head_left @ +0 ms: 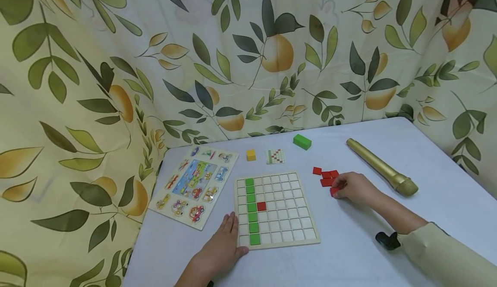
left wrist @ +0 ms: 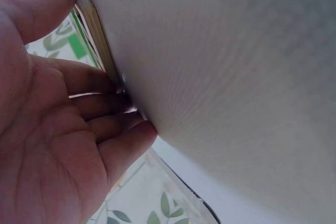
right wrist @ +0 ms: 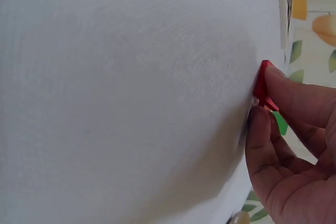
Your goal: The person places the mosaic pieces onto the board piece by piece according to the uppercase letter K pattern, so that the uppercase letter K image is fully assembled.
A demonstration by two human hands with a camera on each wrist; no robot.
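Observation:
A wooden grid board lies on the white table, with a column of green square tiles near its left side. One red tile sits in the square beside that column. Along the board's left edge rests my left hand, its fingers fairly straight and the thumb at the near corner; the left wrist view shows the fingertips down at the tabletop. My right hand pinches a red tile at the near side of a small cluster of red tiles.
A picture puzzle board lies to the left. Behind the grid stand a yellow block, a small pattern card and a green block. A gold microphone lies at the right. Patterned curtain borders the table.

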